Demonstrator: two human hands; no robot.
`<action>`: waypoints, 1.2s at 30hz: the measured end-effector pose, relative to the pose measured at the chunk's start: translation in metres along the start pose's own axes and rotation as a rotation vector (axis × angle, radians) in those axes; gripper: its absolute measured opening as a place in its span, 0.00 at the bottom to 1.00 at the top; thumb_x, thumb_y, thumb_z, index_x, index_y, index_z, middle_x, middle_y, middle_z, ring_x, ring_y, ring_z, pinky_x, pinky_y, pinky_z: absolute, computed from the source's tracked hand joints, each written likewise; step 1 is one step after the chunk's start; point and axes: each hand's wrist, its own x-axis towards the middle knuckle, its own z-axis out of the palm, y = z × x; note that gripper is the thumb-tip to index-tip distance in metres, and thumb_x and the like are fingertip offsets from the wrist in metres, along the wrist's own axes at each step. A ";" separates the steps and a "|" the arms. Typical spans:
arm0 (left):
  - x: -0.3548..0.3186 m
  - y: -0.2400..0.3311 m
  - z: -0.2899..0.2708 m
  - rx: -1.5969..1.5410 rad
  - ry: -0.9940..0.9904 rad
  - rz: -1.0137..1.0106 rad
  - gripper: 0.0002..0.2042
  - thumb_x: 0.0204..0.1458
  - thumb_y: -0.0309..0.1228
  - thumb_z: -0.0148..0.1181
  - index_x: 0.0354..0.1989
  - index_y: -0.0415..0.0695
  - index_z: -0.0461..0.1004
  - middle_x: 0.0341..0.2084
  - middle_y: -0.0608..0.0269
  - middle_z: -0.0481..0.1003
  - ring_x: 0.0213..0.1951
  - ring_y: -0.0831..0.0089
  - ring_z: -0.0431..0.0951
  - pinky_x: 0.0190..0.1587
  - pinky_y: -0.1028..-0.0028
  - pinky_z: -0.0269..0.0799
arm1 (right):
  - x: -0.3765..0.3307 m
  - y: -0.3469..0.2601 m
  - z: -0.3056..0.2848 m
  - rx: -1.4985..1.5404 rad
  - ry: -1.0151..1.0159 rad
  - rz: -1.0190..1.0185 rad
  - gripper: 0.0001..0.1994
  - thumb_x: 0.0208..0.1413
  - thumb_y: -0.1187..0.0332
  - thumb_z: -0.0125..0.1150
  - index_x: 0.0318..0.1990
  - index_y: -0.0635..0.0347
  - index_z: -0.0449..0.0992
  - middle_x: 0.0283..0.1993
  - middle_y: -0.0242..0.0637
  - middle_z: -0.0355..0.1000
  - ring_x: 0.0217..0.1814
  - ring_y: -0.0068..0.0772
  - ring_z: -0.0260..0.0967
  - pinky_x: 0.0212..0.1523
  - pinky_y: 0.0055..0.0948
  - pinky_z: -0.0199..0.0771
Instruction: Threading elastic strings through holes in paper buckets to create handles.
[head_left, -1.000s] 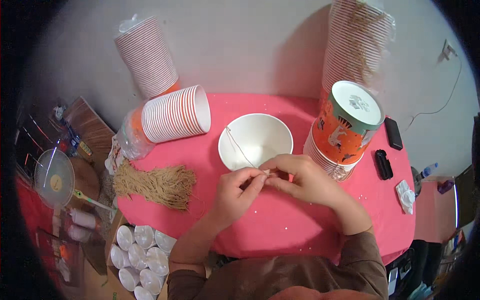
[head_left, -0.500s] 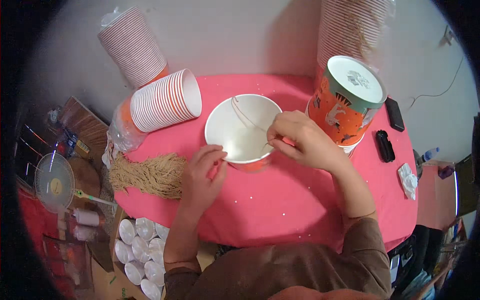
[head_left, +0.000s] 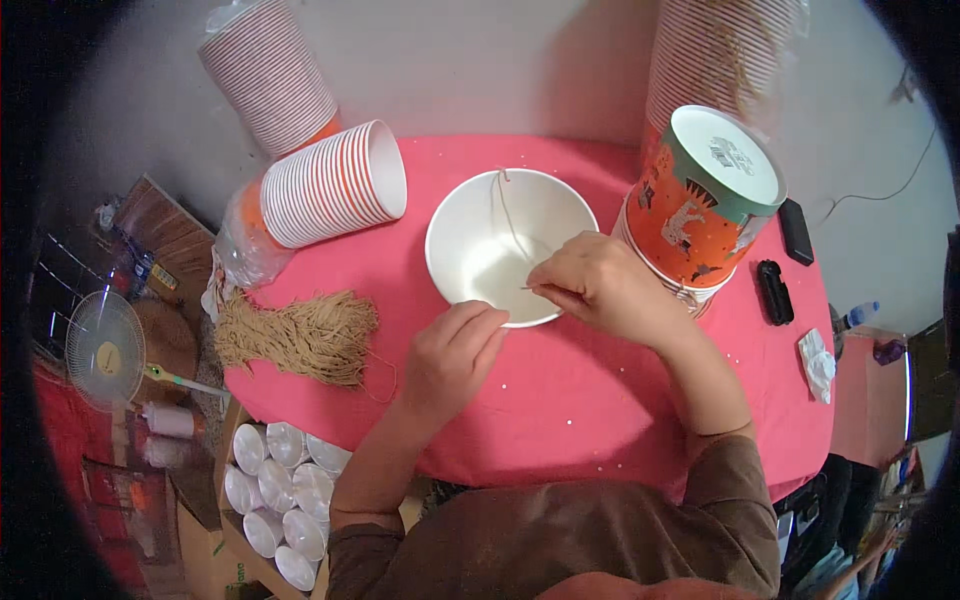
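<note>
An upright paper bucket point(head_left: 470, 225) with a white inside stands in the middle of the pink table. A thin tan string point(head_left: 508, 217) hangs from its far rim and runs across the opening to my right hand point(head_left: 610, 285). The thumb and fingers of that hand pinch the string's end above the near right rim. At the near rim, my left hand point(head_left: 450, 355) has its thumb and fingertips closed on the bucket's edge. A bundle of tan strings point(head_left: 295, 340) lies left of my left hand, with one loose strand beside it.
To the right, an upside-down orange-and-green bucket point(head_left: 690, 220) tops a stack. Nested buckets point(head_left: 325, 185) lie on their side at the left, partly bagged. A black case point(head_left: 773, 292), a dark phone-like object point(head_left: 795, 232) and crumpled tissue point(head_left: 817, 365) lie rightward. Clear cups point(head_left: 275, 485) fill a box below left.
My left hand has moved right along the near rim, and its fingers have drawn together. The string's far end sits farther right on the view. My right hand still pinches the string.
</note>
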 end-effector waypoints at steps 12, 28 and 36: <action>-0.023 -0.009 0.008 0.166 0.058 0.330 0.17 0.42 0.21 0.61 0.44 0.39 0.76 0.44 0.58 0.73 0.32 0.66 0.77 0.30 0.72 0.75 | -0.004 -0.023 -0.003 -0.073 -0.229 -0.025 0.06 0.52 0.70 0.59 0.32 0.62 0.71 0.27 0.42 0.69 0.33 0.47 0.69 0.36 0.42 0.69; -0.026 -0.011 0.012 0.127 0.065 0.319 0.16 0.42 0.22 0.60 0.44 0.37 0.76 0.44 0.57 0.73 0.33 0.66 0.77 0.31 0.72 0.75 | -0.003 -0.023 0.003 -0.068 -0.241 0.012 0.06 0.53 0.69 0.60 0.32 0.62 0.71 0.27 0.42 0.69 0.33 0.48 0.69 0.37 0.43 0.69; -0.025 -0.008 0.012 0.049 0.071 0.242 0.14 0.43 0.20 0.63 0.41 0.37 0.76 0.41 0.54 0.75 0.35 0.61 0.78 0.34 0.69 0.76 | -0.005 -0.022 0.008 -0.081 -0.283 0.027 0.06 0.53 0.69 0.60 0.32 0.61 0.72 0.27 0.42 0.70 0.34 0.47 0.70 0.38 0.43 0.69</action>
